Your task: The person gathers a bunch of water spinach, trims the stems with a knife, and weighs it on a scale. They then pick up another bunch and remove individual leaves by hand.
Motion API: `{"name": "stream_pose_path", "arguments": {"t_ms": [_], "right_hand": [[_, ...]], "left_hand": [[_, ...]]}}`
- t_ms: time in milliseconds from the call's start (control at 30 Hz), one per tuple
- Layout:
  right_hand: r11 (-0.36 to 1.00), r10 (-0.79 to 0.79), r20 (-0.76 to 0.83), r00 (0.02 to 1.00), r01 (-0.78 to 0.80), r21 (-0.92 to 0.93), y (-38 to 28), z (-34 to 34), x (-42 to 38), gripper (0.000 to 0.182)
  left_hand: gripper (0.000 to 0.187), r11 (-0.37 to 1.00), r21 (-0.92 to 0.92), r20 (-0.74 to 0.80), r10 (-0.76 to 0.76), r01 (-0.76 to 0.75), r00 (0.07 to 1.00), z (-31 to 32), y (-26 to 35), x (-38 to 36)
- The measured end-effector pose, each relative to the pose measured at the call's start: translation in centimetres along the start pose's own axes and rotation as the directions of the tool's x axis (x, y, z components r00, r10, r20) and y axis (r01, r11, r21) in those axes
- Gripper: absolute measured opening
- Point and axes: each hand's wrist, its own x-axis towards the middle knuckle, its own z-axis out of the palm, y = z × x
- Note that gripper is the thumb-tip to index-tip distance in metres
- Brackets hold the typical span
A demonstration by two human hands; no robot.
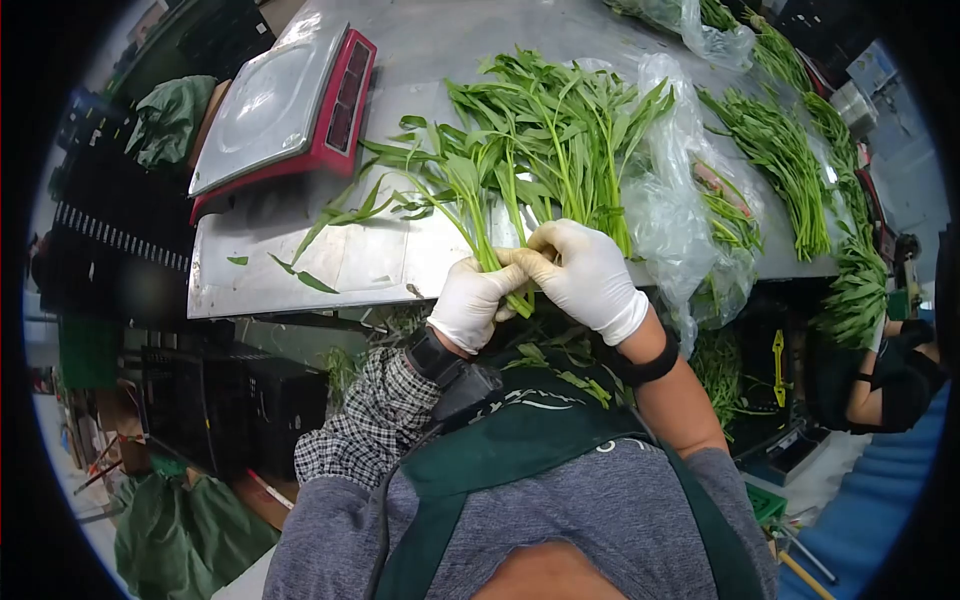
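Both my hands wear white gloves and meet at the table's front edge. My left hand (472, 303) is closed round the lower stems of a small bunch of leafy green stalks (465, 190), whose leaves point away from me over the table. Pinched fingers of my right hand (582, 277) touch the same stems just beside my left thumb; some of its fingers are curled out of sight. Behind my right hand, a larger pile of the same greens (565, 140) lies on the metal table (410, 255).
A red scale (265, 110) stands on the table's left. Clear plastic bags (675, 200) lie right of the pile, with more greens (780, 160) beyond. At the far right, a co-worker's arm (868, 385) holds another bunch (855, 290). Loose leaves (300, 272) lie near the front edge.
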Motion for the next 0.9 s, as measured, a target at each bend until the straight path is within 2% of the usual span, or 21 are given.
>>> {"name": "stream_pose_path", "arguments": {"t_ms": [33, 67, 167, 233, 267, 333, 367, 400, 433, 467, 500, 533, 567, 600, 667, 700, 733, 767, 800, 867, 900], "right_hand": [[0.996, 0.006, 0.063, 0.998, 0.000, -0.085, 0.0, -0.1, 0.2, 0.015], [0.996, 0.002, 0.061, 0.998, 0.003, -0.085, 0.2, -0.1, 0.3, 0.015], [1.000, -0.011, -0.005, 1.000, 0.011, 0.003, 0.7, 0.4, 0.0, 0.013], [0.973, 0.047, -0.048, 0.998, -0.034, 0.230, 0.5, 0.7, -0.5, 0.011], [0.973, 0.052, -0.047, 0.998, -0.040, 0.229, 0.6, 0.9, -0.9, 0.011], [0.880, 0.005, 0.066, 0.998, -0.035, 0.473, 0.7, 1.5, -2.0, 0.011], [0.870, 0.021, 0.166, 0.986, -0.100, 0.483, 0.3, 0.7, -2.7, 0.012], [0.840, 0.052, 0.074, 0.996, -0.083, 0.536, 0.5, 0.0, -3.4, 0.011], [0.808, 0.088, -0.014, 0.996, -0.063, 0.586, 0.9, -0.9, -4.4, 0.011], [0.628, 0.269, -0.080, 0.960, -0.112, 0.770, 0.4, -2.9, -5.4, 0.006], [0.589, 0.284, -0.316, 0.905, 0.096, 0.802, 1.4, -4.1, -6.4, 0.008], [0.653, 0.121, -0.379, 0.917, 0.214, 0.726, 2.2, -6.6, -6.7, 0.020], [0.285, 0.284, -0.376, 0.882, 0.297, 0.911, 2.3, -7.4, -7.7, 0.021], [0.310, 0.322, -0.408, 0.854, 0.312, 0.898, 1.8, -7.3, -8.3, 0.023], [0.320, 0.223, -0.112, 0.968, 0.036, 0.947, 1.6, -4.9, -9.3, 0.040], [0.587, 0.108, 0.000, 0.994, -0.063, 0.807, 1.9, -3.7, -9.2, 0.040], [0.806, 0.030, 0.144, 0.989, -0.109, 0.582, 2.0, -2.6, -8.9, 0.041], [0.963, -0.055, 0.058, 0.997, 0.037, 0.268, 1.6, -1.8, -7.8, 0.041], [0.983, -0.162, 0.005, 0.987, 0.162, -0.085, 1.2, -0.9, -6.5, 0.041], [0.952, -0.156, -0.043, 0.987, 0.139, -0.273, 1.1, 0.7, -4.6, 0.036], [0.904, -0.162, 0.032, 0.986, 0.162, -0.395, 1.3, 1.2, -3.8, 0.024]], "left_hand": [[0.014, 1.000, 0.003, 0.004, 0.002, -0.002, 1.000, 0.1, 0.2, 0.1], [0.013, 1.000, 0.027, 0.000, -0.003, 0.003, 1.000, 0.1, 0.4, 0.2], [0.011, 0.997, 0.071, -0.016, -0.023, 0.024, 1.000, -0.3, 0.6, 0.0], [0.009, 0.992, -0.120, 0.056, -0.023, 0.030, 0.998, -0.6, 0.8, 0.2], [0.009, 0.992, -0.122, 0.057, -0.029, 0.036, 0.998, -0.7, 0.7, 0.2], [0.012, 0.931, -0.365, 0.053, 0.038, -0.016, 0.998, -1.0, 0.5, 0.5], [0.013, 0.912, -0.411, -0.023, 0.014, -0.022, 1.000, -0.9, 0.9, 0.6], [0.014, 0.906, -0.419, -0.057, 0.041, -0.061, 0.998, -1.5, 0.9, 0.9], [0.014, 0.918, -0.394, 0.028, 0.064, -0.048, 0.998, -1.9, 1.2, 0.8], [0.014, 0.929, -0.368, 0.111, 0.084, -0.037, 0.990, -2.1, 1.7, 0.6], [0.014, 0.944, -0.325, 0.062, 0.074, -0.050, 0.995, -1.8, 2.2, 0.3], [0.014, 0.958, -0.280, 0.012, 0.065, -0.059, 0.998, -1.7, 2.5, 0.0], [0.015, 0.955, -0.288, -0.004, 0.077, -0.075, 0.997, -2.0, 2.5, 0.1], [0.015, 0.954, -0.291, -0.001, 0.076, -0.073, 0.997, -2.0, 2.4, 0.3], [0.017, 0.947, -0.319, 0.000, 0.039, -0.037, 0.999, -2.1, 2.1, 0.7], [0.020, 0.951, -0.307, 0.035, 0.041, -0.028, 0.999, -2.0, 1.9, 0.7], [0.020, 0.953, -0.302, 0.039, 0.044, -0.030, 0.998, -1.9, 2.0, 0.8], [0.021, 0.955, -0.294, 0.052, 0.045, -0.027, 0.998, -1.9, 2.1, 0.6], [0.022, 0.958, -0.284, 0.062, 0.044, -0.024, 0.997, -2.0, 2.2, 0.4], [0.022, 0.969, -0.244, 0.066, 0.048, -0.031, 0.997, -2.4, 2.5, -0.1], [0.023, 0.976, -0.213, 0.074, 0.052, -0.035, 0.996, -2.5, 2.7, -0.4]]}}
